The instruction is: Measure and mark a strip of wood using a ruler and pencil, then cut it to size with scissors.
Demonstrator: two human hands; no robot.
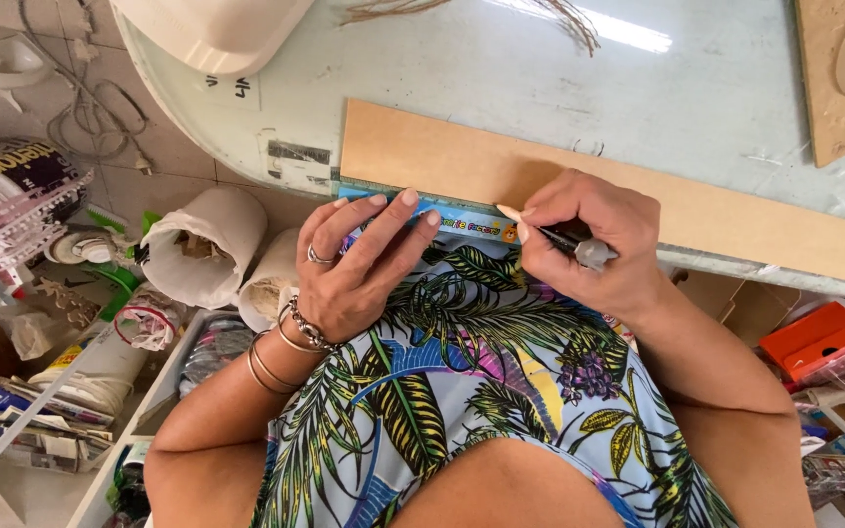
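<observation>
two hands (364,269), one ruler (462,220), one board (638,196), maybe one pen (579,244)

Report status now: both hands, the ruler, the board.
Left hand presses ruler on board. Right hand holds marker at ruler edge. Nothing obstructs.

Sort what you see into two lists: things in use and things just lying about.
In use: left hand pressing the blue ruler; right hand holding a marker; brown board strip.
Lying about: white buckets; orange box; newspapers.

You're at a pale glossy table (540,68) with window glare; tiled floor (158,186) left; cluttered white shelves (163,376) below.
</observation>
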